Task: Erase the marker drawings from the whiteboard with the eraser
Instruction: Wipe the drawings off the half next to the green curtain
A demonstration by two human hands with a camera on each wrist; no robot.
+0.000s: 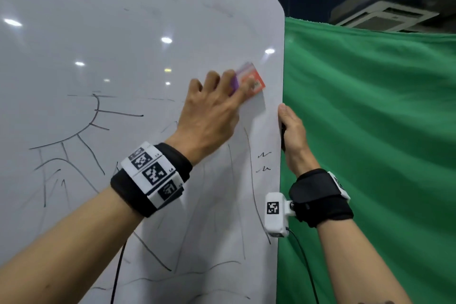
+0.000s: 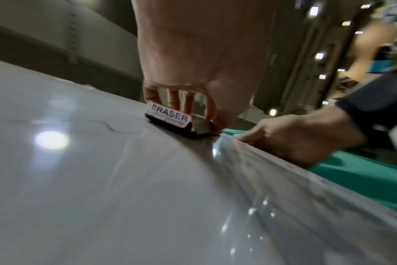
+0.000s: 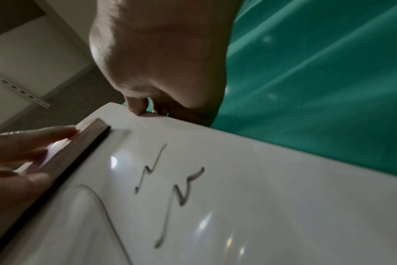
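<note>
- Nearest to me, the two forearms, each with a black wrist strap (image 1: 150, 180) carrying printed square tags; a cable hangs below each.
- Right hand (image 1: 293, 136): I have it clamped on the right edge of the whiteboard (image 1: 148, 32), thumb lying along the front edge. The right wrist view shows a fingertip curled over the rim; the remaining fingers sit behind the panel, so I cannot tell how they lie.
- Left hand (image 1: 212, 111): fingers slightly spread and curled over the eraser (image 1: 249, 79), pinching it from the sides and pressing its dark felt face flat to the board. The left wrist view shows the label side outward, just beside the right edge, above the right hand.
- Drawings: two small zigzag marks (image 3: 170, 184) near the right edge below the eraser; a long curved line (image 1: 254, 185) beside them; a larger sketch of rays and strokes (image 1: 79, 140) further left. Most of it is uncleaned by my reckoning.
- Beyond the board: green cloth (image 1: 370, 131), then ceiling lights.
- Risks, as I judge them: the eraser sits so near the rim that an outward stroke could slide off the edge or knock the right thumb; a loose side pinch could let it twist and skip lines; hard pressure could swing the board if the steadying hold slackens.
</note>
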